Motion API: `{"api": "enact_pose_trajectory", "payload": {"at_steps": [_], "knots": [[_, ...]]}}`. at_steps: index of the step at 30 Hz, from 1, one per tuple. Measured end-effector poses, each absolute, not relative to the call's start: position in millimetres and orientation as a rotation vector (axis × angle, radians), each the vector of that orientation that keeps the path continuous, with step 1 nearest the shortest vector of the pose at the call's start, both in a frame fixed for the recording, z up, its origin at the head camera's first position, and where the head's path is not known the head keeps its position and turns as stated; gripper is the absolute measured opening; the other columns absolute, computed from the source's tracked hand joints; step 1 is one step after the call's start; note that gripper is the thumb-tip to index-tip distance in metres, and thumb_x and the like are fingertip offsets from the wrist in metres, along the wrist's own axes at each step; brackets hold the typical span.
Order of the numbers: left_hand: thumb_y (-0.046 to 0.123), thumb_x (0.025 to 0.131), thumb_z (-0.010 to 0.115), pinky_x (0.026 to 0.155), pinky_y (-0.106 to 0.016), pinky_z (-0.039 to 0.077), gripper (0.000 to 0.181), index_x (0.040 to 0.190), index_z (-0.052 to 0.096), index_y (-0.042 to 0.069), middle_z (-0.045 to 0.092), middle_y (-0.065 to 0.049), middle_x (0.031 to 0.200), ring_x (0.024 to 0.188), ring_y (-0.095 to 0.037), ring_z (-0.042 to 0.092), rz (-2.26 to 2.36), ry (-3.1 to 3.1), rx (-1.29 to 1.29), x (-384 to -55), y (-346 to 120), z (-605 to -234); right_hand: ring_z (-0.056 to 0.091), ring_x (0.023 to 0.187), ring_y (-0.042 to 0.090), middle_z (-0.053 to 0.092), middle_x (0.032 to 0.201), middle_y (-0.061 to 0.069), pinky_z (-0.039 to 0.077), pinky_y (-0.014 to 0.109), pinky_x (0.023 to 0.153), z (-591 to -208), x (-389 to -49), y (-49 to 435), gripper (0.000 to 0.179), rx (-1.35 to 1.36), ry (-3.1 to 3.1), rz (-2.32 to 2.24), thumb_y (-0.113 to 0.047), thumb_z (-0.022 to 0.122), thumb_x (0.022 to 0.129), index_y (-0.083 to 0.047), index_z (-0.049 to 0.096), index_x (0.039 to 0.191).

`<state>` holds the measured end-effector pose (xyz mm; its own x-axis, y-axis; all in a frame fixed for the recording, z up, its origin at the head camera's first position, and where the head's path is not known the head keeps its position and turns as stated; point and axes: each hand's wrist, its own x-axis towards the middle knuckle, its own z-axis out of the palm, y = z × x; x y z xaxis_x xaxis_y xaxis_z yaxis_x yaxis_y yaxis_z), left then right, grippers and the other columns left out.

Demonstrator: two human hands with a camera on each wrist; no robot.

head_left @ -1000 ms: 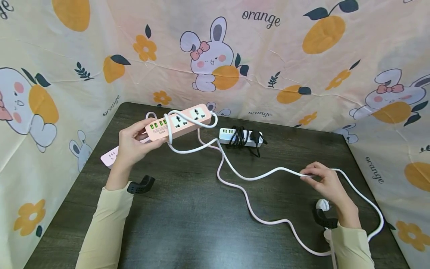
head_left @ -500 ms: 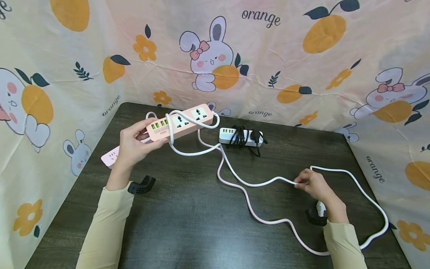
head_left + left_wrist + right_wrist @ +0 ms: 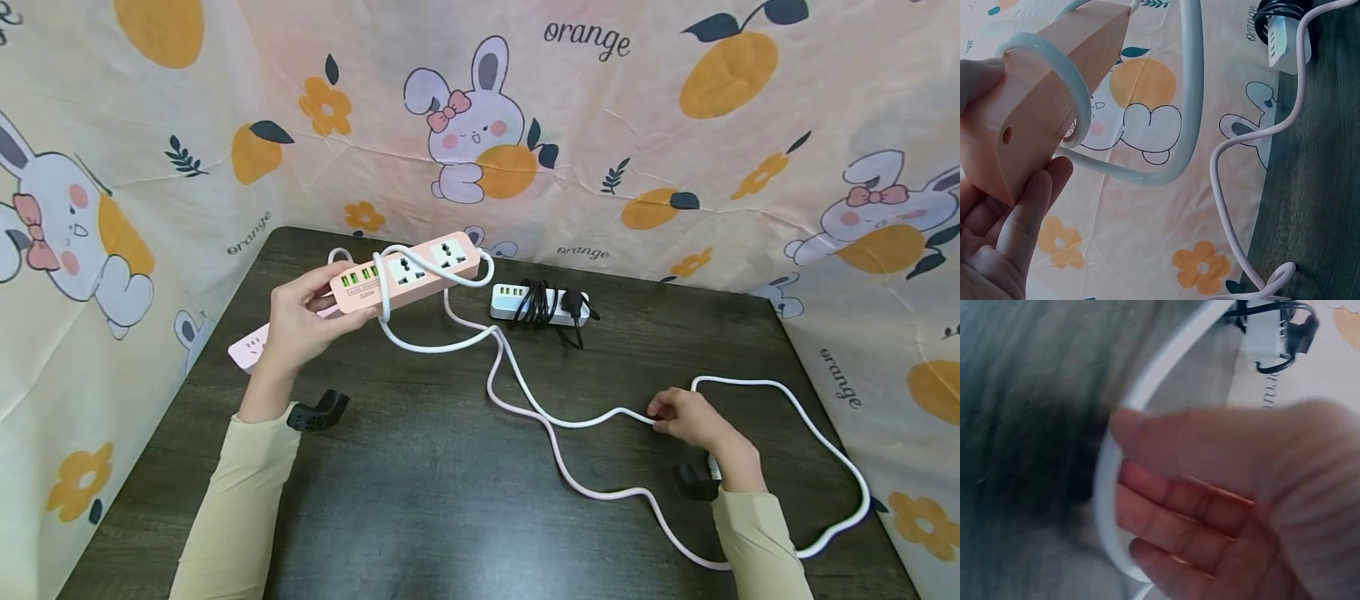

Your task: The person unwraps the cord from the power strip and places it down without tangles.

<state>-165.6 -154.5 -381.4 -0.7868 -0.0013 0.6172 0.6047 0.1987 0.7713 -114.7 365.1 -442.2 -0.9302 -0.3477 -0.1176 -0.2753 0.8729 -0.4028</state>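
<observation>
A peach-coloured power strip (image 3: pixel 416 283) with sockets and green USB ports is held up over the back left of the table. My left hand (image 3: pixel 303 321) grips its near end, thumb on one side and fingers on the other, as the left wrist view also shows. Its white cord (image 3: pixel 435 348) loops round the strip, then runs right across the table. My right hand (image 3: pixel 690 421) pinches this cord between thumb and fingers; in the right wrist view the cord (image 3: pixel 1107 487) passes under the thumb tip. Beyond that hand the cord bends in a wide arc at the right.
A white power strip (image 3: pixel 506 302) wound with a black cord (image 3: pixel 536 304) lies at the back middle. Behind my left hand lies a pink power strip (image 3: pixel 247 348); a pale pink cord (image 3: pixel 558 458) snakes towards my right sleeve. A patterned cloth (image 3: pixel 360 150) hangs behind the table.
My right hand has moved left and nearer to me with the pinched cord, which now sags closer to the pink cord. The left hand and the peach strip have barely moved.
</observation>
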Motion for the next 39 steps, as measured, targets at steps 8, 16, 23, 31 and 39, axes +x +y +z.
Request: {"api": "enact_pose_trajectory", "payload": {"at_steps": [8,16,23,31,39], "knots": [[-0.017,0.058,0.078,0.071,-0.017,0.052,0.052,0.107,0.064,-0.011,0.064,0.009,0.095,0.082,-0.003,0.063,-1.620,-1.982,-0.588,-165.3,-153.2,-380.6,0.061,0.083,0.030,0.064,0.089,0.014,0.049,0.047,0.073,-421.4,-120.9,343.4,0.020,-0.461,2.784,-0.504,-0.010,0.068,0.081,0.005,0.063,0.094],[-0.016,0.058,0.079,0.069,-0.015,0.052,0.051,0.107,0.065,-0.009,0.065,0.010,0.091,0.079,-0.003,0.063,-1.629,-1.987,-0.577,-163.8,-151.8,-380.8,0.063,0.087,0.032,0.066,0.094,0.016,0.050,0.047,0.076,-406.8,-147.1,276.6,0.020,-0.779,2.967,-0.702,-0.003,0.069,0.082,0.006,0.064,0.099],[-0.017,0.060,0.077,0.072,-0.016,0.051,0.050,0.107,0.064,-0.010,0.065,0.009,0.092,0.081,-0.004,0.063,-1.684,-1.965,-0.625,-163.2,-146.0,-380.6,0.058,0.105,0.027,0.061,0.113,0.013,0.048,0.042,0.087,-408.0,-166.3,203.6,0.038,-1.186,2.945,-1.012,-0.009,0.071,0.083,0.001,0.060,0.118],[-0.017,0.059,0.079,0.073,-0.015,0.051,0.053,0.109,0.064,-0.010,0.064,0.009,0.094,0.083,-0.003,0.061,-1.666,-1.992,-0.627,-164.4,-143.5,-382.6,0.044,0.124,0.026,0.054,0.126,0.012,0.036,0.041,0.102,-410.4,-173.4,162.6,0.032,-1.475,2.765,-1.143,-0.019,0.065,0.089,-0.006,0.061,0.119],[-0.025,0.059,0.072,0.069,-0.013,0.051,0.050,0.107,0.059,-0.020,0.063,0.010,0.095,0.081,-0.001,0.059,-1.746,-1.978,-0.681,-153.0,-138.4,-370.7,0.057,0.081,0.020,0.065,0.090,0.007,0.046,0.033,0.070,-415.4,-188.7,155.3,0.010,-1.309,2.739,-1.430,-0.001,0.069,0.081,-0.003,0.070,0.090]]}}
